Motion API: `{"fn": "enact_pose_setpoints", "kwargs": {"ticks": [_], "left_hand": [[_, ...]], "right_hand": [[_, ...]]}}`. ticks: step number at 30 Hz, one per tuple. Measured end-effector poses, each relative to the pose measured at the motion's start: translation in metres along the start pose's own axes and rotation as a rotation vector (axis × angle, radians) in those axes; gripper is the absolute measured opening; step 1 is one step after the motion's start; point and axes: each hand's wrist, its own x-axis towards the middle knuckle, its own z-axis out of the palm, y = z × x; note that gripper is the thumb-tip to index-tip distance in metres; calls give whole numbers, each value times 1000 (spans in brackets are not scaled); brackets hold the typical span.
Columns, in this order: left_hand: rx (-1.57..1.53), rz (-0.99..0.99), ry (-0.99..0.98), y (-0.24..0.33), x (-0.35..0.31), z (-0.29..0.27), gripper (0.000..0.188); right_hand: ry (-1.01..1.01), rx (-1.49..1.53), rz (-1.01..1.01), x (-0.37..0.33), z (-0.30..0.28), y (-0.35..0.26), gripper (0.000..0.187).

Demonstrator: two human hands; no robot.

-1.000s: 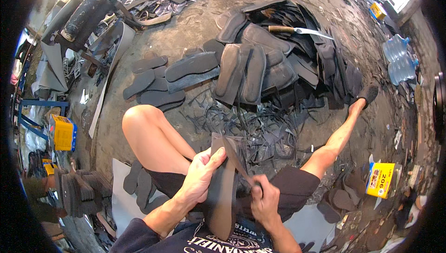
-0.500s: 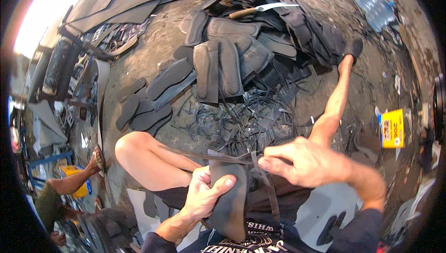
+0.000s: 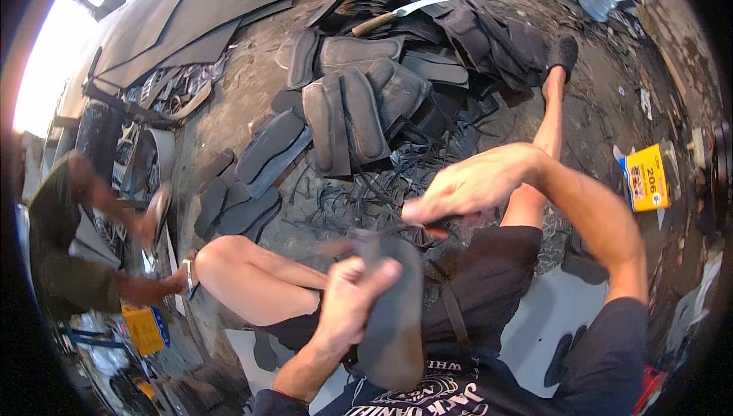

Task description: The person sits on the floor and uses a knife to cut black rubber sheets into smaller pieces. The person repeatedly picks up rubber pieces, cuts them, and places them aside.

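Observation:
My left hand (image 3: 353, 301) grips a dark grey sole-shaped piece (image 3: 398, 313) above my lap, thumb on its upper face. My right hand (image 3: 469, 187), smeared by motion, is closed beyond the top end of the piece. A dark bit (image 3: 437, 231) shows under its fingers; from the earlier frame it looks like a thin knife, its blade blurred now. A dark strip (image 3: 454, 313) lies over my shorts. In front of me is a heap of moulded soles (image 3: 330, 122), with thin cut-off strips (image 3: 382, 187) scattered before it.
Another knife (image 3: 405, 15) with a wooden handle lies on the far stack. Flat dark soles (image 3: 248, 206) lie beyond my left knee. Large sheets (image 3: 221, 11) lean at the far left. A yellow box (image 3: 645, 179) stands right; a person's legs (image 3: 114, 210) are at the left.
My right hand has risen and moved away from me. The sole piece has shifted slightly right and tilted. At the left, the other person has come closer to my knee.

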Motion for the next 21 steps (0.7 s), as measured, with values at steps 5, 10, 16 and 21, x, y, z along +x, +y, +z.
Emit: {"fn": "enact_pose_setpoints", "kwargs": {"ticks": [5, 10, 16, 21], "left_hand": [[-305, 736, 665, 36, 23, -51, 34], [-182, 568, 526, 8, 30, -26, 29], [-482, 561, 500, 16, 21, -10, 26], [-519, 544, 497, 13, 15, -12, 22]], "right_hand": [[838, 666, -255, 18, 54, 34, 74], [1124, 337, -341, 89, 148, 15, 58], [1233, 283, -172, 113, 202, 1, 50], [1228, 247, -124, 103, 245, 21, 50]]}}
